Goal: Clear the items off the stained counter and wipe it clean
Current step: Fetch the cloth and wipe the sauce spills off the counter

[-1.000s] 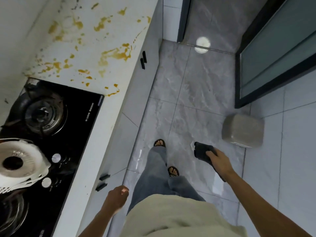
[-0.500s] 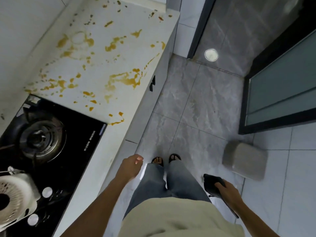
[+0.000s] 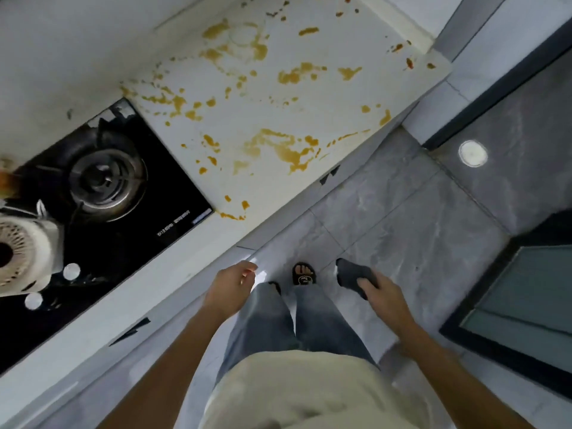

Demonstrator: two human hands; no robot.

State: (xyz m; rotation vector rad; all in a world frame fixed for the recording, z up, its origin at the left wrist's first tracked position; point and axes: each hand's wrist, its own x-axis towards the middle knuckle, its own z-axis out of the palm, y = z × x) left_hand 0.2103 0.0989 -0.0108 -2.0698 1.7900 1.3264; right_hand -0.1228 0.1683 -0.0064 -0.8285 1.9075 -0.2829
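My right hand (image 3: 383, 294) grips a dark cloth (image 3: 354, 275), held low over the floor (image 3: 418, 218) at five o'clock in my view. My left hand (image 3: 229, 284) hangs loosely curled, holding nothing, beside the counter (image 3: 340, 97) edge. The counter runs up toward twelve o'clock, spattered with orange-brown stains (image 3: 286, 151). At nine o'clock sits the black stove (image 3: 123, 218).

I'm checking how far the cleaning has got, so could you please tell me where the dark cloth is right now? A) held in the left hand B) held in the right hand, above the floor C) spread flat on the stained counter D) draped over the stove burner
B: the right hand grips the dark cloth out over the floor tiles, while the left hand holds nothing and the counter shows its orange stains unwiped.
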